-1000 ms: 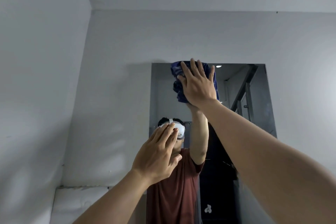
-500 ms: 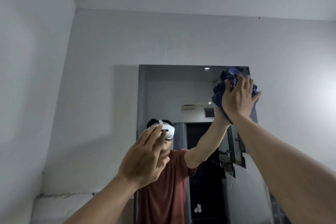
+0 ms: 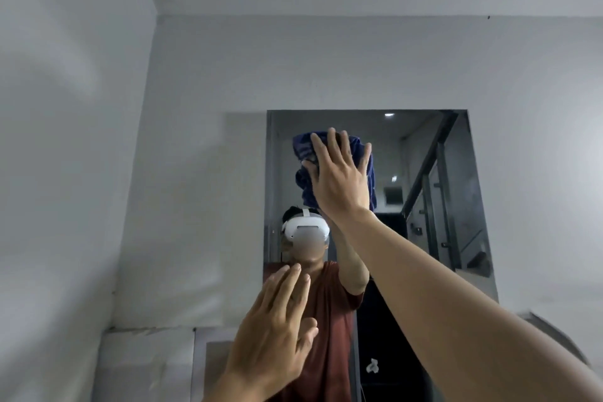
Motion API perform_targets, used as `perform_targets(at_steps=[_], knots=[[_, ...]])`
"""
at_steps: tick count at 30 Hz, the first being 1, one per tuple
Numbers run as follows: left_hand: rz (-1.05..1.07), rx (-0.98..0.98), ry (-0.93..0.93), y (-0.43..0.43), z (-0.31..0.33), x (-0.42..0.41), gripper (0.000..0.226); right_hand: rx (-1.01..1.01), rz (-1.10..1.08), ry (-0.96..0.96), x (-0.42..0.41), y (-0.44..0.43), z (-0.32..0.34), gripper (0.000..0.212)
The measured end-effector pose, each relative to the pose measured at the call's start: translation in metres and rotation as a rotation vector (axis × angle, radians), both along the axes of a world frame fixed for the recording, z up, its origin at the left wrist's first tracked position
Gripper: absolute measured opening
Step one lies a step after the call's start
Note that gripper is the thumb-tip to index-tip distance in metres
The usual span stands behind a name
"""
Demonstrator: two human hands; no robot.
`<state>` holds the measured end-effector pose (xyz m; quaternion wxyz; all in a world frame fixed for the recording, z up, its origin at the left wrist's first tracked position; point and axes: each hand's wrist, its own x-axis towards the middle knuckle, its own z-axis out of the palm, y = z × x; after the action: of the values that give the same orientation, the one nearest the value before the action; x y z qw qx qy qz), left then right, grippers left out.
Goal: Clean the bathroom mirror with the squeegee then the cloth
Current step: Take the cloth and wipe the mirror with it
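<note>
The right hand presses a bunched dark blue cloth flat against the upper part of the mirror. Its fingers are extended and spread, palm on the fabric, not curled around it. The cloth protrudes beyond the fingertips at the top and past both sides of the palm. The left hand is raised in front of the lower mirror area, fingers straight and close together, holding nothing; contact with the glass cannot be determined. The mirror is mounted on a pale grey wall. The reflection shows a red shirt just beyond the left fingertips.
</note>
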<state>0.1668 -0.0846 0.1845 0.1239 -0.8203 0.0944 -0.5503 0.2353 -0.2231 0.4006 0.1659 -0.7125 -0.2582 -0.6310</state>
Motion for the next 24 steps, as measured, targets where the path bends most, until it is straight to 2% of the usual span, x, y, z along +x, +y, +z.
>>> perform_targets(at_steps=[3,6,10,15,24], knots=[[0.045,0.003,0.018,-0.001,-0.005,-0.003,0.07,-0.282,-0.026,-0.067,-0.007,0.021,-0.015,0.055],[0.043,-0.007,0.026,-0.002,-0.004,-0.003,0.07,-0.468,-0.061,-0.092,-0.007,0.017,-0.037,0.062],[0.004,-0.005,0.037,0.0,-0.004,-0.001,0.075,-0.572,-0.054,-0.141,0.002,-0.013,-0.068,0.055],[-0.002,-0.023,0.067,0.002,-0.004,0.0,0.073,-0.418,-0.061,-0.146,0.027,-0.07,-0.082,0.052],[0.051,0.008,0.047,0.006,-0.007,0.004,0.068,0.136,-0.069,0.075,0.057,-0.151,-0.075,0.055]])
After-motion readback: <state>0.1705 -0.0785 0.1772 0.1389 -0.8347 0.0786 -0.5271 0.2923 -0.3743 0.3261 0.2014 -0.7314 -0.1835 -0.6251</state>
